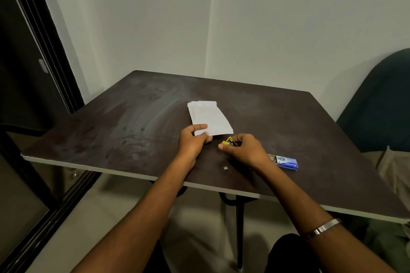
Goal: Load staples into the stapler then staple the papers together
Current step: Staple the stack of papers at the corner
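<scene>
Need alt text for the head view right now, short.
Left hand pinches the near corner of a small paper stack on a dark table; right hand holds a yellow stapler. A staple box lies right.

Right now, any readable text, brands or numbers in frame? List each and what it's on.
staple box: white lettering on the blue face, too small and blurred to read.
papers: faint marks near the far edge, not legible as text.
stapler: yellow and black, mostly hidden in the right hand; no label visible.
bracelet: plain metal, no marking visible.
No text can be read with confidence.
</scene>
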Motion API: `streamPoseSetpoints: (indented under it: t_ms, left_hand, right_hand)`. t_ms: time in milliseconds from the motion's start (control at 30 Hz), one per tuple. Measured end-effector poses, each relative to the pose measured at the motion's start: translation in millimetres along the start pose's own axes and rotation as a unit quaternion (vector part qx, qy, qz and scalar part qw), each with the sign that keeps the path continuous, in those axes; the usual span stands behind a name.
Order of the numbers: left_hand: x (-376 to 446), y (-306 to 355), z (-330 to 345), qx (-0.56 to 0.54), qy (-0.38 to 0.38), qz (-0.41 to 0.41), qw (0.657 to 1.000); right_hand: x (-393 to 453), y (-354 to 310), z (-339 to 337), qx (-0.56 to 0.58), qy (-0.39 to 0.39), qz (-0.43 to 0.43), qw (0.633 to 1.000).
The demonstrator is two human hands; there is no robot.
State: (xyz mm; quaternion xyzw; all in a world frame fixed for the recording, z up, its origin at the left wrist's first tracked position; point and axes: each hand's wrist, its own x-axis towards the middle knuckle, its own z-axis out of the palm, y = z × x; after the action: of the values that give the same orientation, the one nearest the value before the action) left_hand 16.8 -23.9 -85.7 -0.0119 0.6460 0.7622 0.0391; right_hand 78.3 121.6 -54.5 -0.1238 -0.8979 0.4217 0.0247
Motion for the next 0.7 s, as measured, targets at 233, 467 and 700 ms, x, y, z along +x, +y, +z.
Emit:
streamPoseSetpoints:
  t_ms: [233,467,700]
  left_hand:
    - [3.9,4.3,-3.4,0.093,-0.033,-0.01,0.995]
    - [8.9,13.1,-6.7,0.211,-0.081,0.002,0.974]
    - [13.8,17.3,-10.0,0.276,-0.1,0.017,0.956]
  right_hand:
    - [-3.3,-9.4,17.5,-0.119,-0.03,-0.048,0.991]
    - [-2.8,-14.9,26.8,-0.169,-0.04,-0.072,0.982]
    - [8.5,-16.1,8.2,-0.151,-0.088,-0.08,0.981]
